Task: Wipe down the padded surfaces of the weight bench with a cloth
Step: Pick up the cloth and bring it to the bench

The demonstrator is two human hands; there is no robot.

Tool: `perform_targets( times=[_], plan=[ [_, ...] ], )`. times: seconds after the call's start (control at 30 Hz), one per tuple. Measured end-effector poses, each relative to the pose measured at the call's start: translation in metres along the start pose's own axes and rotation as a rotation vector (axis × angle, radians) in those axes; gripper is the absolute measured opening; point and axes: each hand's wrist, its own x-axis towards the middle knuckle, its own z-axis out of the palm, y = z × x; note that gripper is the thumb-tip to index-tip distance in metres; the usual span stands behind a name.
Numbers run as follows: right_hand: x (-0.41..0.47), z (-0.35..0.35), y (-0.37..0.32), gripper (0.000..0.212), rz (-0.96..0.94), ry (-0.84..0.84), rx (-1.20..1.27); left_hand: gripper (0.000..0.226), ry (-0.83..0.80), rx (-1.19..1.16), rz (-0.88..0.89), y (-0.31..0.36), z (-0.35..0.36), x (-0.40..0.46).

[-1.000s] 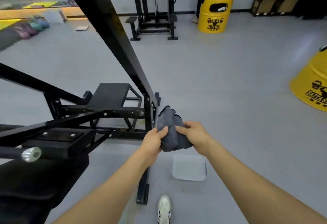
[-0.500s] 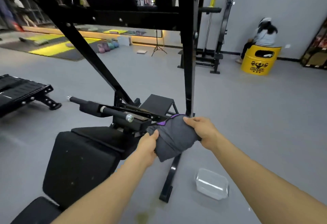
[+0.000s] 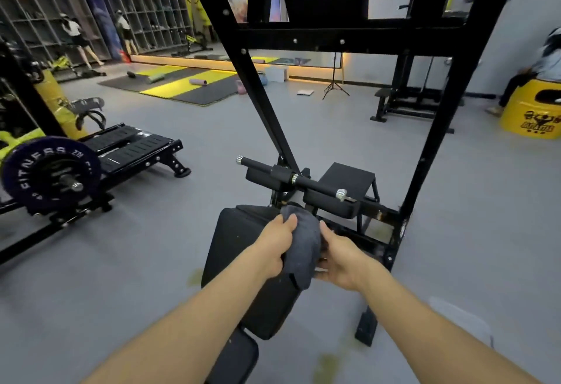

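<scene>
Bunched between both hands, left hand (image 3: 274,250) and right hand (image 3: 340,257) each gripping an edge, soft, light grey cloth (image 3: 302,244) held over black bench pad (image 3: 243,250), at six o'clock from roller bar (image 3: 291,178).

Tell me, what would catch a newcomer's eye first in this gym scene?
Dead centre, two bare hands, left hand and right hand, bunch a dark grey cloth just above the black bench pad. A tall black steel frame rises right behind it. At far left sits a big weight plate, with a bright yellow drum at far right.
</scene>
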Motion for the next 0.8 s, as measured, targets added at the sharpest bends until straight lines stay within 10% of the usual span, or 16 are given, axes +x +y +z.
perform_targets(
  times=[0.33,0.43,0.53,0.63,0.8],
  plan=[
    [0.017,0.051,-0.011,0.018,-0.221,-0.009,0.074,0.014,0.239,0.374,0.335,0.008,-0.067,0.014],
    [0.025,0.064,-0.02,0.017,-0.24,-0.03,0.06,0.04,0.303,0.246,0.238,0.004,-0.08,0.017],
    [0.035,0.071,-0.025,0.019,-0.246,-0.028,-0.058,0.045,0.513,0.624,0.598,0.0,-0.087,0.012],
    [0.045,0.07,-0.033,0.026,-0.232,-0.079,-0.181,0.038,0.273,0.833,0.852,0.002,-0.088,0.018],
    [0.055,0.058,-0.047,0.022,-0.041,-0.297,-0.254,0.062,-0.099,0.659,0.471,-0.003,-0.091,0.025]
  ],
)
